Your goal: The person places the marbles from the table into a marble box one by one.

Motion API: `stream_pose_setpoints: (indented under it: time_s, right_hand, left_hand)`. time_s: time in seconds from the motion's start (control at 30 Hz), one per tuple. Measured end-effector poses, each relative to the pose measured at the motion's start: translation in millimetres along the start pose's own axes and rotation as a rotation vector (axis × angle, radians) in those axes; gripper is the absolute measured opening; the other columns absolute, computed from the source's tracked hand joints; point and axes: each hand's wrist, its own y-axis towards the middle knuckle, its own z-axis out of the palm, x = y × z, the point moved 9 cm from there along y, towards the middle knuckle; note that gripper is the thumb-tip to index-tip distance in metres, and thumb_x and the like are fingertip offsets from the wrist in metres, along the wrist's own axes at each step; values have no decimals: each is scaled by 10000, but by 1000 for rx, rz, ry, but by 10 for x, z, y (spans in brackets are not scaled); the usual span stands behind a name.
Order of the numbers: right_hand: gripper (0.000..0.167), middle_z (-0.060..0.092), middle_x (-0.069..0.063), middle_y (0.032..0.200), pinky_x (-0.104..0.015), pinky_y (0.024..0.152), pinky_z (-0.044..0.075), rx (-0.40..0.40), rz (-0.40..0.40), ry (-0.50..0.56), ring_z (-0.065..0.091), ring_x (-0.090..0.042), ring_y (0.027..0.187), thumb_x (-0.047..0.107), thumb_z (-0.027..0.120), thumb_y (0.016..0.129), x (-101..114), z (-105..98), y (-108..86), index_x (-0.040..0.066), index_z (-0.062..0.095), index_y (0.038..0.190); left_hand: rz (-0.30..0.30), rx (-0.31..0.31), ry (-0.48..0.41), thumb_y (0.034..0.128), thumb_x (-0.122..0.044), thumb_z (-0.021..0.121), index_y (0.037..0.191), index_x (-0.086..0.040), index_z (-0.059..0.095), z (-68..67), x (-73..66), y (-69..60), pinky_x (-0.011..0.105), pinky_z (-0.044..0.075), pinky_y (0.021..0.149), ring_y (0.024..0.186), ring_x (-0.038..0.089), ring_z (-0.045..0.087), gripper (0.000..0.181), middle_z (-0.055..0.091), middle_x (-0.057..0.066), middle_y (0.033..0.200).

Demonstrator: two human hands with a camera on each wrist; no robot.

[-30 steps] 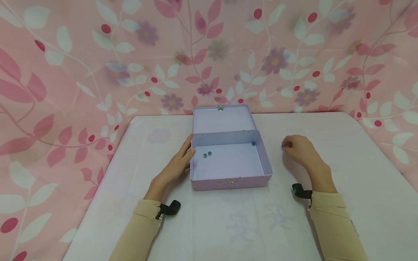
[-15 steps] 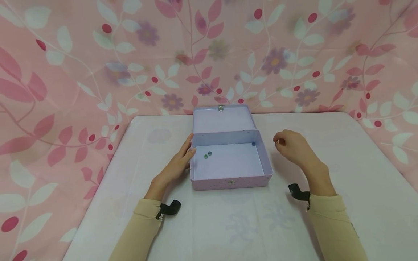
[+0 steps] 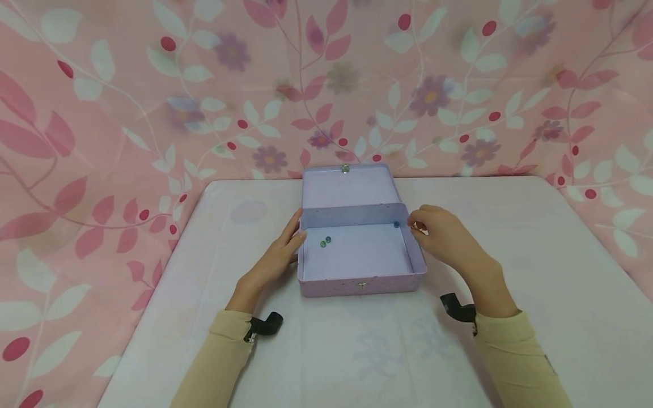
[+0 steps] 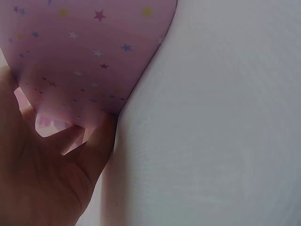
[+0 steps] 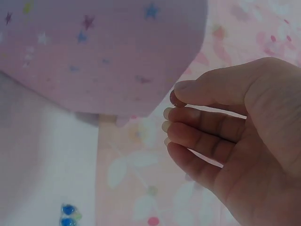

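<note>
A lilac tin box (image 3: pixel 362 286) with printed stars stands with its lid up, hinged back. Inside lie a green marble (image 3: pixel 323 244), a grey-blue marble (image 3: pixel 329 239) and a dark blue marble (image 3: pixel 396 224) in the far right corner. My left hand (image 3: pixel 275 258) holds the box's left side, its thumb over the rim and other fingers against the outer wall. My right hand (image 3: pixel 441 235) is at the right rim. In the right wrist view, its thumb and a finger pinch a small round brownish marble (image 5: pixel 178 99), mostly hidden by the thumb.
Two blue marbles (image 5: pixel 68 209) lie on the white cloth at the lower left of the right wrist view; the head view does not show them. The white-covered table (image 3: pixel 352 351) backs onto a pink floral curtain (image 3: pixel 326 85).
My right hand has moved left from the table to the box's right rim, fingers pinched throughout. My left hand and the box have stayed put. The green marble has shifted very slightly right.
</note>
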Motion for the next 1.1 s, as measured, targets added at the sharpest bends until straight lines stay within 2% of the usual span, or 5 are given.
stream_pose_setpoints:
  time_s: [0.2, 0.43, 0.7, 0.97, 1.1]
  right_hand:
    - [99, 627, -31, 854, -339, 707, 491, 34, -14, 21, 553, -200, 802, 30, 658, 890, 152, 72, -5, 51, 718, 967]
    - [86, 665, -48, 917, -344, 743, 526, 61, -45, 25, 590, -216, 856, 17, 674, 887, 278, 180, 4, 50, 716, 955]
    - [65, 627, -22, 841, -325, 714, 503, 78, -96, -16, 545, -165, 781, 24, 697, 872, 414, 307, 21, 47, 724, 927]
    - [80, 650, -15, 881, -347, 764, 541, 123, -80, -24, 576, -169, 814, 51, 708, 875, 450, 428, 21, 66, 731, 951]
    - [90, 657, -22, 909, -369, 790, 552, 137, -81, -26, 605, -188, 846, 49, 710, 876, 473, 458, 6, 71, 728, 961]
  left_hand:
    - [-8, -5, 8, 1057, -454, 401, 1564, -493, 56, -5, -1, 6, 610, 400, 1091, 1548, 287, 169, 614, 102, -6, 1685]
    - [-13, -8, 10, 1037, -522, 405, 1559, -506, 59, -10, 14, 10, 606, 404, 1090, 1543, 297, 185, 627, 107, -4, 1684]
    - [-3, 1, -4, 1050, -488, 396, 1559, -503, 57, -1, -12, 0, 613, 401, 1088, 1545, 311, 172, 611, 102, 27, 1685]
    - [-3, -3, -1, 1041, -516, 400, 1561, -498, 59, -5, -3, -2, 608, 406, 1088, 1544, 303, 176, 623, 107, 22, 1683]
    - [-24, 23, -22, 1034, -528, 409, 1582, -441, 50, 6, -170, -89, 608, 384, 1108, 1548, 312, 153, 661, 81, 45, 1686]
